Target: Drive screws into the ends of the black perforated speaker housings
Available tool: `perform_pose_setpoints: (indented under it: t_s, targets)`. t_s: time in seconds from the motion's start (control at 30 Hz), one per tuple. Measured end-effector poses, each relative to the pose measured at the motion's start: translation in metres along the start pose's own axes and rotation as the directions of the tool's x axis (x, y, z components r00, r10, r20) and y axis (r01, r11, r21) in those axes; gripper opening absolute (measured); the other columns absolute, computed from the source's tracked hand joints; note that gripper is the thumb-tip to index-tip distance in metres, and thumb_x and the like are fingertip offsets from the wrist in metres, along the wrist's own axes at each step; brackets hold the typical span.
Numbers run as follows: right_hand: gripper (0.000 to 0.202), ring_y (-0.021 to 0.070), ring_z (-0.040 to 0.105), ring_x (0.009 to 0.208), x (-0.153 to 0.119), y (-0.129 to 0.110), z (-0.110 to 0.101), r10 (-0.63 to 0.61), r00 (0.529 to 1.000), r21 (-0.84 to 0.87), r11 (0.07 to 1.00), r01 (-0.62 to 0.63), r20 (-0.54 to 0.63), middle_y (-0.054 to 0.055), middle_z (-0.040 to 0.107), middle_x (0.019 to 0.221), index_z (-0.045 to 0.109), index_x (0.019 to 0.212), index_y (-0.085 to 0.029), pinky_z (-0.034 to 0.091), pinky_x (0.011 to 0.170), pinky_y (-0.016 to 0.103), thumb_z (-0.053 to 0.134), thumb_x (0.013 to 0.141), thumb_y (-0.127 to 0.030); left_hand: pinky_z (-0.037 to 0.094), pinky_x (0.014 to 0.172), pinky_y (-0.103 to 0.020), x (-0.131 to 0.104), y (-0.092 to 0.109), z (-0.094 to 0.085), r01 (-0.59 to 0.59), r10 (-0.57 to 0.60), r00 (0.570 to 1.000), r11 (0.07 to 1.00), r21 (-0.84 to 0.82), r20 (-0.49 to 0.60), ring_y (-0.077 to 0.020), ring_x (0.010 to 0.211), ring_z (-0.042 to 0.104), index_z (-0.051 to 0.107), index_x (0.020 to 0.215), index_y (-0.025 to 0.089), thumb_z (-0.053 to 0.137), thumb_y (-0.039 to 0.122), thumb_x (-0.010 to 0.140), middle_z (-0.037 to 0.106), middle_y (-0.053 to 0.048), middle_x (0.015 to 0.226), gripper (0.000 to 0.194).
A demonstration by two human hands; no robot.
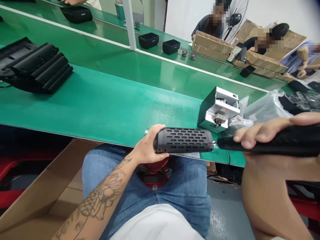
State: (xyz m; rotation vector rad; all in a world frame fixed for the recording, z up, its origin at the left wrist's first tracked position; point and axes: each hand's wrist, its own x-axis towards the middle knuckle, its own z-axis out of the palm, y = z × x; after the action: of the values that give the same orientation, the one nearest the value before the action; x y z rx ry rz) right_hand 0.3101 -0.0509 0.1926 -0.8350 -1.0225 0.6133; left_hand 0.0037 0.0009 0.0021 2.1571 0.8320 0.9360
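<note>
Slotted speaker housing (186,140): lies crosswise at the front edge of the green tabletop (120,100), before my lap.
Left hand (151,145): I clasp the housing's left end, thumb and fingers on opposite long sides; a firm brace here should stop it twisting.
Right hand (271,130): my fingers wrap the black electric screwdriver (295,141).
Driver bit (214,142): points at the housing's right end; I cannot tell if it is seated. Best kept straight, with steady pressure.
Screw feeder (219,110): its front carries print, too small to read.
Far black shell (76,15): a pale mark, illegible.
</note>
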Motion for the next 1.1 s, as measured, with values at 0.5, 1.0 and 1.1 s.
perform_pose_setpoints:
  t_s: [0.5, 1.0, 1.1]
  targets:
    - [0.038, 0.0221, 0.064, 0.048, -0.039, 0.035, 0.044, 0.054, 0.96, 0.192, 0.975, -0.11, 0.276, 0.004, 0.068, 0.067, 0.075, 0.103, -0.019, 0.057, 0.048, 0.04, 0.078, 0.088, -0.054, 0.044, 0.127, -0.058, 0.001, 0.0, 0.001, -0.026, 0.024, 0.999, 0.999, -0.032, -0.034, -0.0397, 0.15, 0.05, 0.031, 0.164, 0.026, 0.091, 0.041, 0.075, 0.047, -0.019, 0.16, 0.108]
    - [0.032, 0.0236, 0.068, 0.051, -0.026, 0.039, 0.04, 0.061, 0.825, 0.134, 0.977, -0.163, 0.561, 0.006, 0.07, 0.073, 0.077, 0.105, -0.018, 0.062, 0.054, 0.044, 0.08, 0.088, -0.044, 0.045, 0.126, -0.056, 0.002, 0.002, 0.0, -0.008, 0.006, 0.999, 0.999, -0.045, -0.036, -0.0386, 0.147, 0.053, 0.035, 0.162, 0.026, 0.092, 0.041, 0.073, 0.05, -0.017, 0.157, 0.106]
    - [0.031, 0.0254, 0.071, 0.055, -0.019, 0.04, 0.038, 0.078, 0.757, 0.12, 0.972, -0.203, 0.649, 0.007, 0.072, 0.076, 0.077, 0.108, -0.019, 0.062, 0.055, 0.046, 0.081, 0.087, -0.041, 0.046, 0.126, -0.056, 0.002, 0.002, 0.001, -0.009, 0.007, 0.999, 0.999, -0.05, -0.041, -0.0389, 0.147, 0.053, 0.035, 0.162, 0.027, 0.093, 0.041, 0.072, 0.05, -0.017, 0.157, 0.107]
